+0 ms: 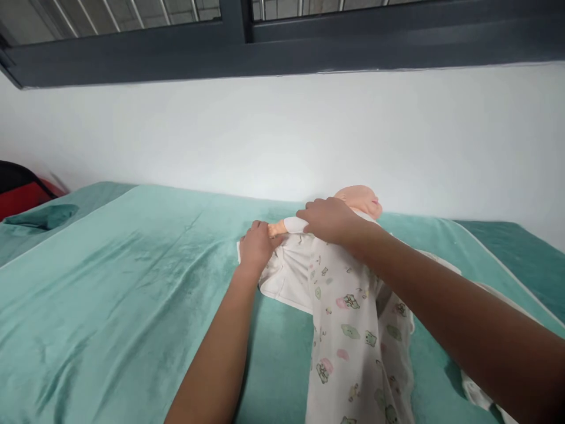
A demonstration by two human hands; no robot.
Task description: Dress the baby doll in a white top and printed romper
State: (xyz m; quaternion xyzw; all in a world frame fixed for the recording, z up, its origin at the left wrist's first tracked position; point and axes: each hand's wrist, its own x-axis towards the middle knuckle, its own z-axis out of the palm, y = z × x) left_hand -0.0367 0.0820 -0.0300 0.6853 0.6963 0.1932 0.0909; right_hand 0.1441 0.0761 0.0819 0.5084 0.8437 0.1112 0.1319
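A baby doll (356, 199) lies on its back on the bed, its head by the wall and turned to the right. One doll arm (277, 228) stretches out to the left, bare at the wrist and white higher up. My left hand (256, 246) is closed around the end of that arm, at the doll's hand. Higher up, near the shoulder, my right hand (329, 219) grips the white part of the arm, its fingertips partly hidden. A white baby garment (348, 330) printed with green and pink figures lies under and over the doll, one sleeve spread beneath the arm.
A green plush sheet (132, 282) covers the bed, with folds on the left. White cloth (474, 388) lies at the right, partly behind my forearm. A red and black item (22, 191) stands at the far left. The white wall (198, 135) rises behind.
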